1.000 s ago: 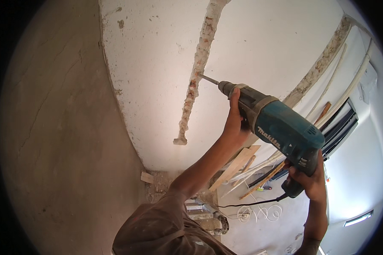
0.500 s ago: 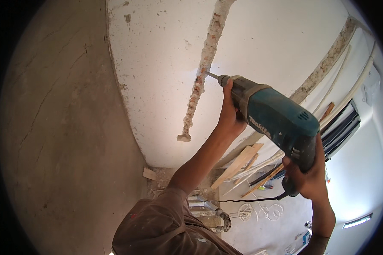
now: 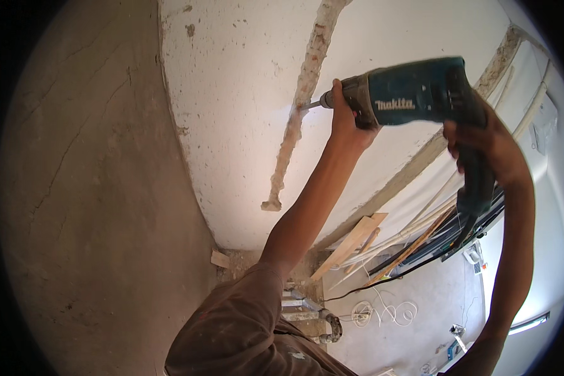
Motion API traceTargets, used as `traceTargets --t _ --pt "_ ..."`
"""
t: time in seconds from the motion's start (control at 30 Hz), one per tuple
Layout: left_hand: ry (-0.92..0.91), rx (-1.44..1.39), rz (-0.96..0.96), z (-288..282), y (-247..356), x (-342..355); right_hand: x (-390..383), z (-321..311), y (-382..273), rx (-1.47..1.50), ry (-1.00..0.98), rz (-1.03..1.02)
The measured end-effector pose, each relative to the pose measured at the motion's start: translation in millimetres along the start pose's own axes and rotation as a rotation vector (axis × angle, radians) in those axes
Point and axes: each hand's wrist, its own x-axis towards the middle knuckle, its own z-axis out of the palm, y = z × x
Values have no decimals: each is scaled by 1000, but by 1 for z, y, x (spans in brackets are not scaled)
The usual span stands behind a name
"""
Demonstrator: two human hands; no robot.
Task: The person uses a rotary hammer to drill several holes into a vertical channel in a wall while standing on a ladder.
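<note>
A teal and black rotary hammer drill [image 3: 413,91] is held up level in front of the white wall [image 3: 232,94]. My left hand [image 3: 352,122] grips it from below, just behind the chuck, with the thumb up along its side. Around the rear handle, my right hand [image 3: 492,144] is closed, fingers wrapped. The metal bit [image 3: 312,105] points left, its tip at the rough groove [image 3: 294,119] cut into the wall, where reddish brick shows in places. From the handle's lower end a black cord [image 3: 407,271] hangs down and runs left.
A second chased groove [image 3: 413,172] runs diagonally at right. Wooden boards [image 3: 351,244], pale pipes and dark lengths lean below it. On the floor lie coils of white cable [image 3: 385,313]. A metal ladder [image 3: 297,304] stands close beneath me; a bare grey wall [image 3: 100,188] fills the left.
The drill's rear has swung upward, from sloping down to the right to nearly level. My right hand rose with the handle and the cord lifted. The bit tip stays at the groove.
</note>
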Motion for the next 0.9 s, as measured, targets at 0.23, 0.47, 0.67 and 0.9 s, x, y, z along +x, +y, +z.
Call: traceTargets --t 0.23,0.47,0.67,0.9 --pt "-61 29 -22 -4 -2 -9 -20 3 -2 106 -29 13" --pt "74 226 -86 -26 -26 -75 -112 44 50 373 96 109" --pt "-11 254 -45 -33 -19 -71 -113 57 58 371 91 75" --pt "-20 264 -40 -40 -4 -63 -91 66 53 233 85 -17"
